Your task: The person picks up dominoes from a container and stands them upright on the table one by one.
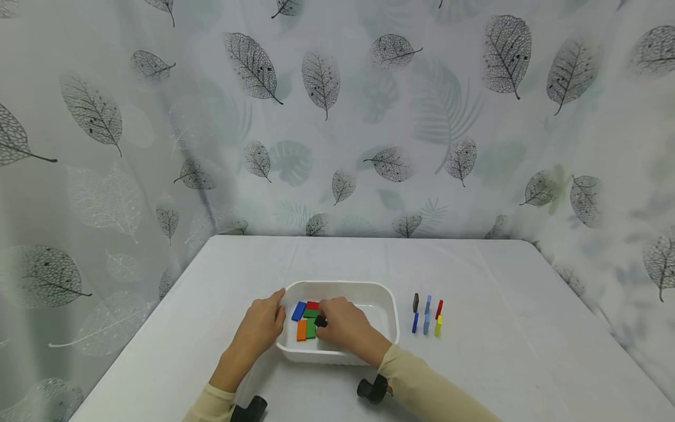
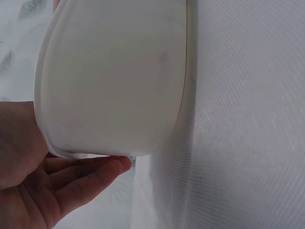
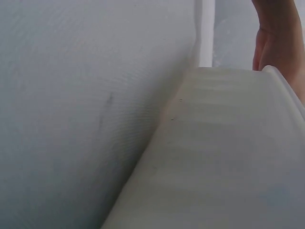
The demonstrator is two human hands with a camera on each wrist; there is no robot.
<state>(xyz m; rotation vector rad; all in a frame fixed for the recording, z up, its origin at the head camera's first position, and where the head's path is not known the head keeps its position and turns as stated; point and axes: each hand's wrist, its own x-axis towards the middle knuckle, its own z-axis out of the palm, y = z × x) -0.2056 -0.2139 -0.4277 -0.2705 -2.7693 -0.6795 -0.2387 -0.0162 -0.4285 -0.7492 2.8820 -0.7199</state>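
A white plastic tray sits on the table. My left hand grips its left wall; in the left wrist view the fingers lie along the outside. Inside the tray my right hand pinches a small black block, partly hidden by the fingers. Close by, flat on the tray's left side, are a blue block, a red block, an orange block and two green blocks, one nearer me and one behind it. The tray's outer wall hides the right hand in its wrist view.
Right of the tray, several blocks stand on the table in two rows: brown, light blue and red behind; blue, another light blue and yellow in front. A leaf-patterned curtain hangs behind.
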